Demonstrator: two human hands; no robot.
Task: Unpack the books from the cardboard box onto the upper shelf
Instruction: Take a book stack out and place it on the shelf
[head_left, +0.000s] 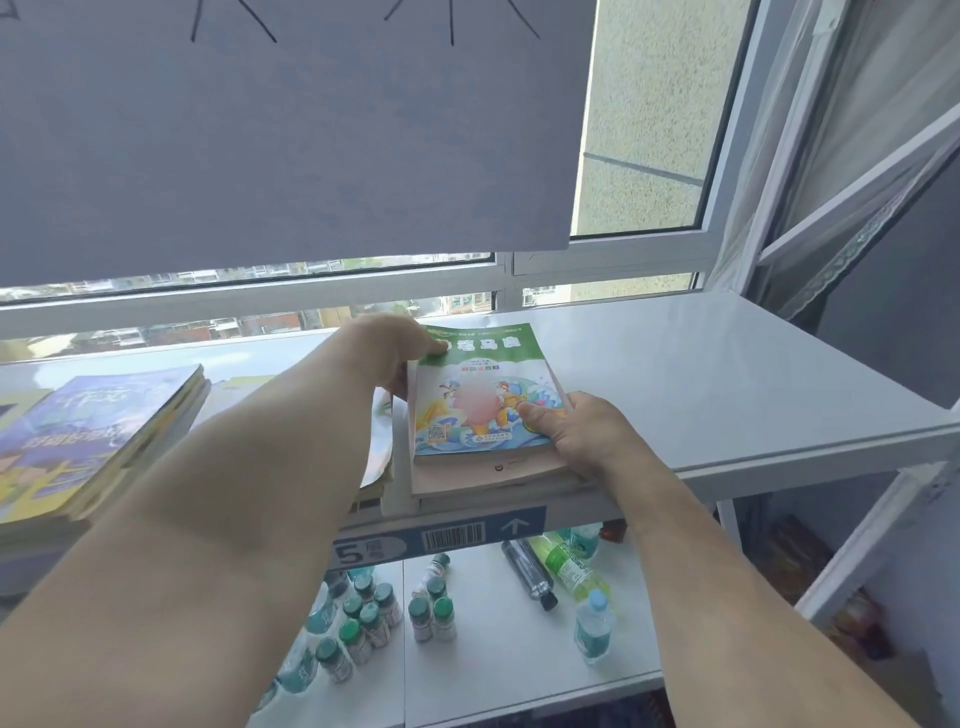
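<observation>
Two hands hold one small stack of books (483, 415) in the single head view, right at the front edge of the upper shelf (727, 374). The left hand (395, 353) grips the far left corner of the stack, thumb pressed on the green band of the top cover, fingers curled under or behind the edge. The right hand (582, 431) grips the near right corner, thumb flat on the picture cover, fingers wrapped round the side. Whether the stack already rests on the shelf or hangs just above it cannot be told; its near end sticks out a little past the shelf's front edge.

To the left of the stack lies another pile of books (98, 436) on the same shelf, with a few loose thin books between the two. Below the stack, on the lower shelf (519, 665), stand and lie many plastic bottles (363, 618). Behind the stack is a window frame (311, 296) with a grey blind (285, 130) above it. The cardboard box is not in view.

The books look like thin paperbacks with glossy covers, so the stack is probably light but bendy, and the covers may slide on one another. Holding opposite corners with thumbs on top seems sound, since it clamps the layers together.
</observation>
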